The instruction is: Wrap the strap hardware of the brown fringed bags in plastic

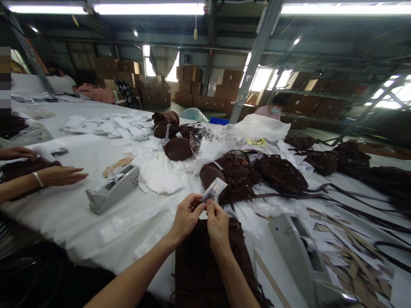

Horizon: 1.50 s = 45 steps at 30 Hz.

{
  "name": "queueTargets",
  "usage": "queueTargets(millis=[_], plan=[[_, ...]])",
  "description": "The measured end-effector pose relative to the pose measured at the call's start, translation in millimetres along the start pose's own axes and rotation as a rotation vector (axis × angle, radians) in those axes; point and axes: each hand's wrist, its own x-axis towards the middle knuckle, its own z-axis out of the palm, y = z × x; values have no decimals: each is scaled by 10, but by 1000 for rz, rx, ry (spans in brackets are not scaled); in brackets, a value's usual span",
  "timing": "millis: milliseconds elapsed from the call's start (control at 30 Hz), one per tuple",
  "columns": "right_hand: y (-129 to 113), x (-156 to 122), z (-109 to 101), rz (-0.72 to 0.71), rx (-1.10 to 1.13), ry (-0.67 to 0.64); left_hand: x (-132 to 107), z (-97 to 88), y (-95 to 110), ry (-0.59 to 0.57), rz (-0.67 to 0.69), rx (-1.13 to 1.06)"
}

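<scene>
My left hand (186,216) and my right hand (218,226) meet above a dark brown fringed bag (205,265), which lies at the table's front edge below my wrists. Between the fingertips of both is a small translucent plastic bag (216,187) with something dark inside that is too small to make out. Both hands are closed in a pinch on it. Just beyond my fingers lie more brown fringed bags (237,175), one with a smooth round brown end (210,174).
Grey tape dispensers stand left (114,190) and right (297,252). A co-worker's hand (64,176) reaches in from the left. Cardboard strips (349,261) and dark straps spread at right. White packets (109,125) and a yellow label (256,141) lie farther back.
</scene>
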Motion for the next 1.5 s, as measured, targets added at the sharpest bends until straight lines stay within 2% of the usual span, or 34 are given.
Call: queueTargets(millis=[133,267,367,467,633,733,900,1033,1100,1333,1500], plan=[[16,-102,135,54,208,-136,61,-19,25,66,9,-13],[51,-246,291,192,492,-202,82,-63,22,100,-5,4],[93,-296,340,237,545,-237,95,-101,2,131,-32,-3],[137,-308,360,163,441,-228,102,-93,-25,149,-72,-33],[155,-306,391,30,45,-39,87,-15,-76,164,-84,-43],[182,-292,384,-3,-95,13,107,-37,-126,159,-78,-19],[343,-223,338,-16,-108,56,195,-185,-223,57,-110,-72],[468,-173,332,-55,-89,7,251,-230,-244,-172,-291,-265],[503,-160,335,-74,-86,-8,273,-210,-240,-246,-377,-337],[544,-136,328,-74,-114,-33,303,-100,-273,-165,-396,-286],[561,-129,331,-79,-110,-50,340,-107,-363,-117,-335,-137]])
